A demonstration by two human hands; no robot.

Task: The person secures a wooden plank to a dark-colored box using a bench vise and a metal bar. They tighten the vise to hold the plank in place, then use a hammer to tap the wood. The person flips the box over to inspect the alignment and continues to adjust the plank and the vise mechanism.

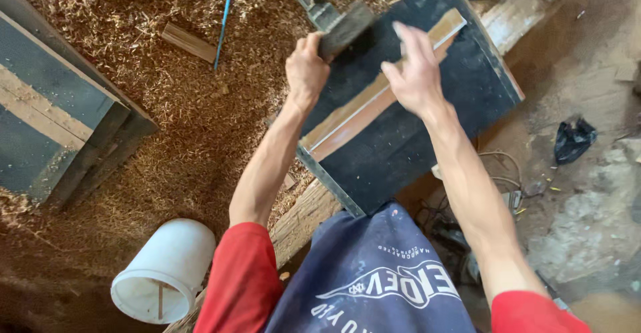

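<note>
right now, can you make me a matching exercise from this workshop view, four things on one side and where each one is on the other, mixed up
Things:
1. left hand
2. right hand
3. white bucket
4. black rag

Places:
A. lying on its side on the shavings, lower left
B. open, fingers spread over the pale wooden strip on the dark board
C. crumpled on the bare ground, far right
D. closed around a dark block at the board's upper edge

Right pairs: 1-D, 2-B, 3-A, 4-C
</note>
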